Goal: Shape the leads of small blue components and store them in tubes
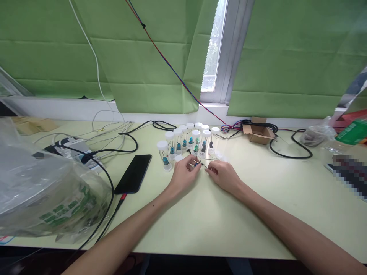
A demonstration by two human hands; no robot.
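Observation:
My left hand (185, 170) is closed in a pinch on a small dark blue piece with a thin upright stem (196, 164). To its right, my right hand (223, 173) has its fingers pinched together by a tiny black tip (203, 164); what lies between those fingers is too small to make out. Just beyond both hands stand several clear tubes with white caps (163, 145), holding small blue, green or dark figures on thin stems. A loose white cap (179, 157) lies beside my left fingers. Another clear tube (222, 147) seems to stand uncapped behind my right hand.
A black phone (133, 173) lies left of my left forearm, near a black cable (111, 179). A large plastic bag (57, 191) fills the left side. An open cardboard box (259, 133) and coiled cables (292, 154) are at the back right. A bottle (348, 133) lies far right.

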